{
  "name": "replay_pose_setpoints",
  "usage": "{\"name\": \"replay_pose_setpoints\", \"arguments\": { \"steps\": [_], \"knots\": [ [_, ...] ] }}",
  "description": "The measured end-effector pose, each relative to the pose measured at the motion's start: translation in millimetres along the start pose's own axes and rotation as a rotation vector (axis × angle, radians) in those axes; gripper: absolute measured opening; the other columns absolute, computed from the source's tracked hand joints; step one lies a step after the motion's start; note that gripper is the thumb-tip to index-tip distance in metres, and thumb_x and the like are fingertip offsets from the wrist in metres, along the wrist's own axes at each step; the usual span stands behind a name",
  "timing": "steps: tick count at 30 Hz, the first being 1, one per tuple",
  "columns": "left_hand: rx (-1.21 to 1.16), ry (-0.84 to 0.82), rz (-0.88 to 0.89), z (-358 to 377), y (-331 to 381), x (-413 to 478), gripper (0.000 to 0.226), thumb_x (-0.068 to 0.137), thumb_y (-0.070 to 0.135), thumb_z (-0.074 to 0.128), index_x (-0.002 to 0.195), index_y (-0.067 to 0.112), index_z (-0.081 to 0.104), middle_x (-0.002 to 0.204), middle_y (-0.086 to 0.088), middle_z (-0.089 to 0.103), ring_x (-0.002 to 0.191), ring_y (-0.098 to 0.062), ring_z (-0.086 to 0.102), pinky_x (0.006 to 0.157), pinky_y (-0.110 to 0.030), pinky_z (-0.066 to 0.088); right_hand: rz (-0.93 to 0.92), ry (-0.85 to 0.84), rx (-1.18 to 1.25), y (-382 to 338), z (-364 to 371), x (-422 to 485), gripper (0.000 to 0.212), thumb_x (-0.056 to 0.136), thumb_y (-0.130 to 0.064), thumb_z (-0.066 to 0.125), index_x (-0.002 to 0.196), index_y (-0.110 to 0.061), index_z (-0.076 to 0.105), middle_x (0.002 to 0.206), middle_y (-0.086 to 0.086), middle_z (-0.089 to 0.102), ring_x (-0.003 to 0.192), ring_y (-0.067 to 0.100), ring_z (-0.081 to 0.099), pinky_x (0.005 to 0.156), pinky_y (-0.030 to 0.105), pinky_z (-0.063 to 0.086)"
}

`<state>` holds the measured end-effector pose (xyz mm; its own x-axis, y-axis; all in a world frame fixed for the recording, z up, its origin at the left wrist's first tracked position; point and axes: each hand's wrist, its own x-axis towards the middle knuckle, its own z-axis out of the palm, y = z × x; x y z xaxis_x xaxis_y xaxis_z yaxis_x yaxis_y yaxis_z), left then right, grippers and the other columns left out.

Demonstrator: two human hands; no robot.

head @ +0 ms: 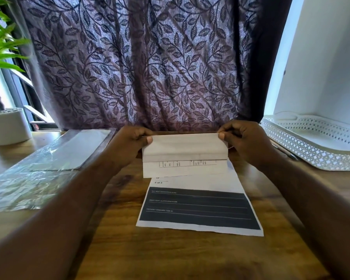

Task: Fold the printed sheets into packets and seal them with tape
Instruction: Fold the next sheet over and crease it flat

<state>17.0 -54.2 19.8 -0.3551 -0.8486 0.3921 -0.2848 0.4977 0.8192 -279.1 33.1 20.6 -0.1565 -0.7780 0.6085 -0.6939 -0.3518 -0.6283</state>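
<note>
A folded printed sheet point(184, 152) is held up just above the wooden table point(170, 255), its white back facing me and a strip of printed table showing along its lower flap. My left hand point(129, 144) pinches its upper left corner, thumb in front. My right hand point(245, 140) pinches the upper right corner the same way. Under it a second printed sheet point(198, 207) lies flat on the table, marked "2 of 3", with a large dark block of lines.
Clear plastic sleeves point(49, 158) lie on the table at the left. A white potted plant point(7, 126) stands at the far left. A white perforated tray point(315, 142) sits at the right. A leaf-patterned curtain point(139, 63) hangs behind the table.
</note>
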Motion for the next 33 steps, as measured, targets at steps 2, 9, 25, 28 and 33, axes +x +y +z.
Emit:
{"name": "replay_pose_setpoints", "arguments": {
  "steps": [2,9,25,28,33],
  "knots": [
    [-0.02,0.014,-0.001,0,2,-1,0.015,0.098,0.005,0.058,0.102,0.004,0.072,0.098,-0.018,0.074,0.095,-0.032,0.072,0.085,-0.046,0.06,0.017,-0.006,0.007,1,1,-1,0.005,0.094,-0.008,0.068,0.092,-0.01,0.072,0.081,0.004,0.075,0.069,0.012,0.073,0.055,0.021,0.057],
    [-0.206,0.025,-0.036,5,-1,-3,0.01,0.092,0.016,0.068,0.101,0.015,0.068,0.095,-0.018,0.075,0.092,-0.037,0.073,0.083,-0.056,0.059,0.055,0.078,0.029,4,0,0,0.009,0.095,-0.015,0.067,0.089,-0.02,0.071,0.081,0.002,0.074,0.076,0.024,0.071,0.064,0.046,0.062],
    [-0.488,-0.024,-0.163,11,-4,-4,0.034,0.087,0.0,0.067,0.121,0.006,0.065,0.108,-0.013,0.076,0.098,-0.027,0.074,0.074,-0.034,0.063,0.254,0.041,0.447,0,3,-1,0.022,0.105,-0.011,0.047,0.116,-0.011,0.066,0.099,0.012,0.074,0.081,0.029,0.07,0.061,0.038,0.058],
    [-0.624,0.044,-0.168,11,1,-4,0.031,0.09,-0.004,0.062,0.12,0.003,0.064,0.107,-0.013,0.075,0.088,-0.021,0.075,0.068,-0.03,0.063,0.289,-0.207,0.526,6,2,-5,0.042,0.096,0.006,0.057,0.133,-0.013,0.057,0.11,0.009,0.076,0.09,0.035,0.075,0.071,0.043,0.064],
    [-0.647,0.033,-0.188,13,3,-5,0.032,0.09,-0.004,0.063,0.122,0.002,0.064,0.107,-0.015,0.075,0.089,-0.025,0.075,0.068,-0.035,0.063,0.168,-0.333,0.519,4,7,-9,0.058,0.072,-0.01,0.081,0.127,-0.02,0.062,0.117,0.009,0.074,0.106,0.031,0.072,0.082,0.049,0.06]
  ]
}}
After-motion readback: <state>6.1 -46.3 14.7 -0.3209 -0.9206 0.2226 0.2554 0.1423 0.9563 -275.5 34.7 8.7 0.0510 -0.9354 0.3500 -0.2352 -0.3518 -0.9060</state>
